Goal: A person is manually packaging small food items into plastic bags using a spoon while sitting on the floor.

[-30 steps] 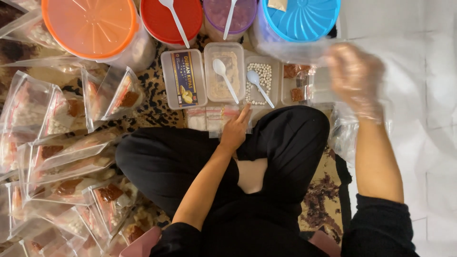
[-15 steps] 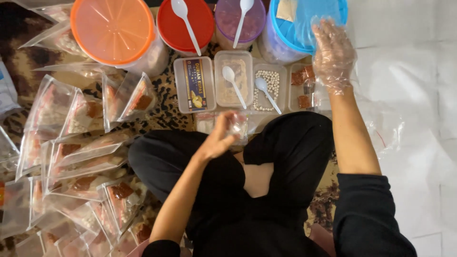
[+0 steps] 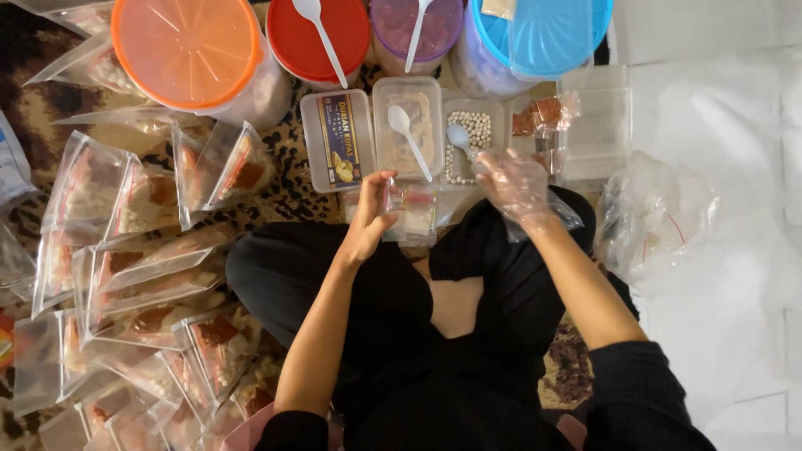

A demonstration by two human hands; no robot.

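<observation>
Gloved right hand (image 3: 516, 185) (lowered) beside small clear bag (image 3: 415, 213)

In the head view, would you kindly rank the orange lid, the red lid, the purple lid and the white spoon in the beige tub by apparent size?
Largest to smallest:
1. orange lid
2. red lid
3. purple lid, partly cut off by the frame edge, so its gap from the red one is unsure
4. white spoon

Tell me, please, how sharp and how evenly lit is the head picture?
Head view: mostly sharp; the gloved right hand is slightly motion-blurred; the bare left hand holding a small clear bag is crisp; the white floor looks washed out; the filled bags show soft glare.
</observation>
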